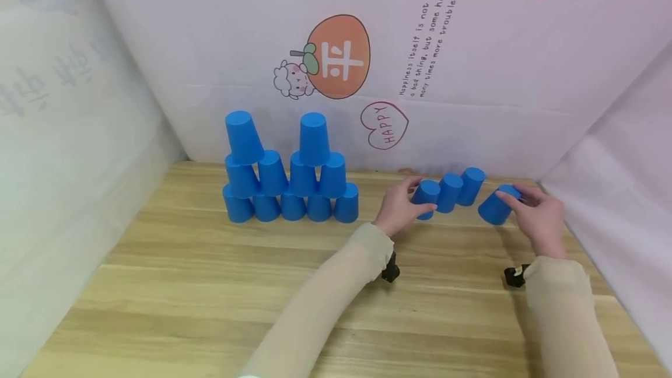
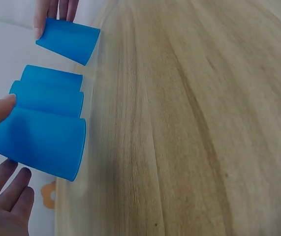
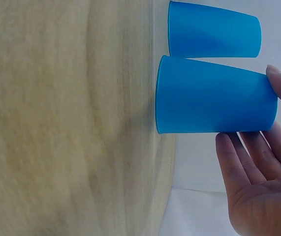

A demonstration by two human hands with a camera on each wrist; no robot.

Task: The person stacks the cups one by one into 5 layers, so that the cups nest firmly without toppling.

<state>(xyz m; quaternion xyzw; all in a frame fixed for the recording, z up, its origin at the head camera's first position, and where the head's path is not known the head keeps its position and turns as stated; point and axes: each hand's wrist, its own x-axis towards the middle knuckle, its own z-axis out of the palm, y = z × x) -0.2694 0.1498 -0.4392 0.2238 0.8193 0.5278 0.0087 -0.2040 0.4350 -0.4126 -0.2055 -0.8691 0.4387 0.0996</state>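
Note:
My left hand (image 1: 398, 209) has its thumb and fingers around an upside-down blue cup (image 1: 427, 192), the nearest of three standing in a slanting row. The middle cup (image 1: 450, 192) and the far cup (image 1: 472, 185) stand close beside it. To their right, my right hand (image 1: 542, 221) holds another blue cup (image 1: 494, 209) by its narrow end, thumb on one side and fingers on the other. That cup is tilted in the head view. In the right wrist view, its wide rim (image 3: 158, 96) points toward the table; whether it touches cannot be told.
On the left of the wooden table (image 1: 210, 296) stands a stack of upside-down blue cups (image 1: 293, 206), in several columns and three levels, with two single cups on top. A printed white cloth (image 1: 472, 74) hangs behind, and white cloth (image 1: 619, 191) borders the right side.

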